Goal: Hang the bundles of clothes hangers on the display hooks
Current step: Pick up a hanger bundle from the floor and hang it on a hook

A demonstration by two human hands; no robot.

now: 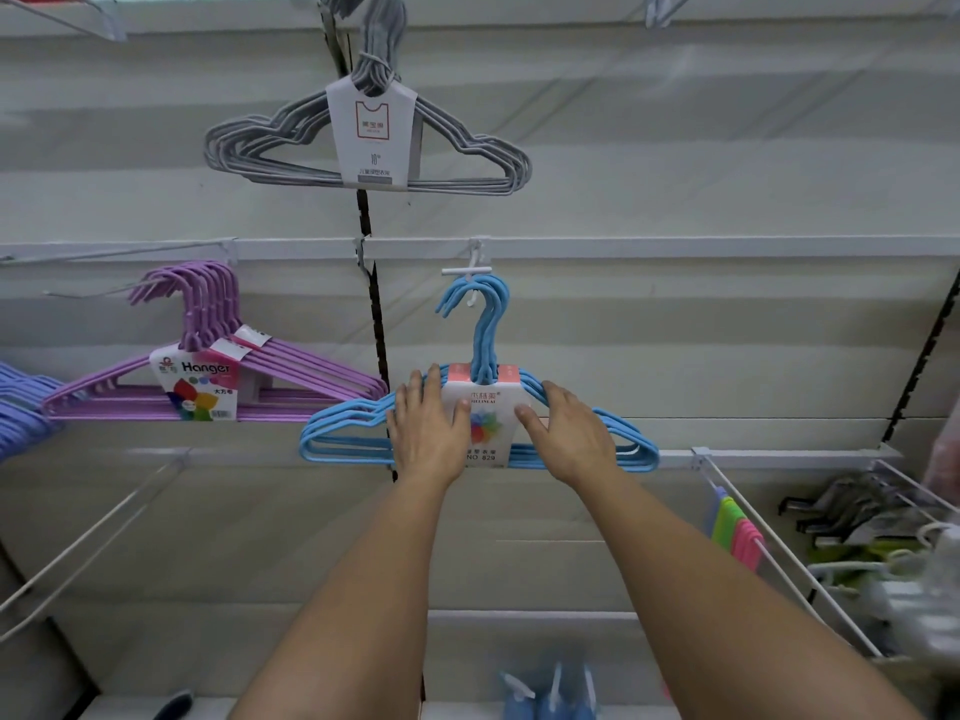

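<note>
A bundle of blue hangers [343, 433] with a white and pink label hangs by its hook tops [485, 324] from a white display hook [470, 272] at the middle of the wall. My left hand [426, 428] lies over the bundle's left shoulder with fingers straight. My right hand [566, 433] lies over its right shoulder, the thumb on the label. A purple hanger bundle [208, 376] hangs to the left. A grey hanger bundle [363, 142] hangs above.
Long white display hooks stick out at lower left [88, 537] and lower right [769, 553], the right one carrying coloured clips [737, 532]. More blue-violet hangers [21, 402] are at the far left. A black upright slotted rail [376, 324] runs down the wall panel.
</note>
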